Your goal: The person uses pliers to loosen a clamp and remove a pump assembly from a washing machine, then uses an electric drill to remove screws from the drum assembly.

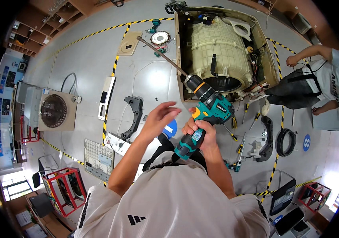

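My right hand (202,133) is wrapped round the handle of a green and black cordless drill (213,109). A long thin bit or extension rod (161,54) sticks out of its chuck toward the upper left. Just left of the drill, my left hand (162,119) hovers with its fingers apart and holds nothing. Ahead of the drill lies an opened washing machine (180,51) on its side or back, its cream plastic tub (217,47) exposed. A dark curved counterweight (133,117) rests on the floor left of my left hand.
Another person (316,79) sits or crouches at the right of the machine. Screwdrivers (241,146), a second curved counterweight (265,139) and a black ring gasket (285,142) lie on the right floor. A round door (53,110) in a beige panel is at left.
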`<action>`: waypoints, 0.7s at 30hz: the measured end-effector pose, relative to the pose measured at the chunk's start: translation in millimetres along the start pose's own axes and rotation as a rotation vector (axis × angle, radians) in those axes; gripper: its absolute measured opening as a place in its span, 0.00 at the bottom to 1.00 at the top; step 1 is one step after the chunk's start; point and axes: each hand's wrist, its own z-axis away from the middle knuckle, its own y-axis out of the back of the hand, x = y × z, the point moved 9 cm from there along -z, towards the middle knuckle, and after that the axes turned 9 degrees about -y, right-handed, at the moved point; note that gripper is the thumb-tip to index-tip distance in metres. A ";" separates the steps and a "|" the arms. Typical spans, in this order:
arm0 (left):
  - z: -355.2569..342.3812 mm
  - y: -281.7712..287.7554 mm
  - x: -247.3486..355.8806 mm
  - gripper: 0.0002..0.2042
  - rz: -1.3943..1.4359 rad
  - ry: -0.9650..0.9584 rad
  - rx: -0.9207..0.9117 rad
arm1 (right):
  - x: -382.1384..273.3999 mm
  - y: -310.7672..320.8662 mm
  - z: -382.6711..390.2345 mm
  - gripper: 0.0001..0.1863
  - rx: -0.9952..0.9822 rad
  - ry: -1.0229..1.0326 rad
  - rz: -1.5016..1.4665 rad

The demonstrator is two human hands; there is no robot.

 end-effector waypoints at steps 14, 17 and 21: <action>-4.6 -91.0 4.5 0.23 0.160 0.208 -0.117 | -4.0 19.0 28.7 0.24 0.088 0.069 0.198; 3.3 -83.5 -0.1 0.23 0.116 0.201 -0.076 | 4.6 18.7 28.9 0.22 0.052 0.053 0.075; 11.4 -85.5 -0.2 0.24 0.089 0.215 -0.187 | 11.4 11.7 34.4 0.17 -0.020 0.078 0.143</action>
